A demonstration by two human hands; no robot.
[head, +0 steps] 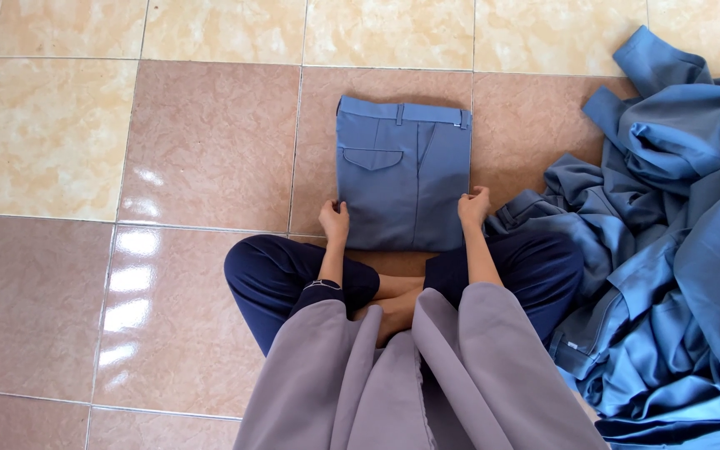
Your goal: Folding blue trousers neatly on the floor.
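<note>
A pair of blue trousers [402, 171] lies folded into a neat rectangle on the tiled floor in front of me, waistband at the far side, a flap pocket showing. My left hand [334, 220] grips the near left edge of the fold. At the near right edge, my right hand [474, 206] pinches the cloth with curled fingers. I sit cross-legged in dark blue trousers, with wide grey sleeves over my forearms.
A large heap of crumpled blue garments [677, 242] fills the right side, reaching from the far right corner down beside my right knee. Glossy brown and beige floor tiles [202, 142] stretch to the left and ahead.
</note>
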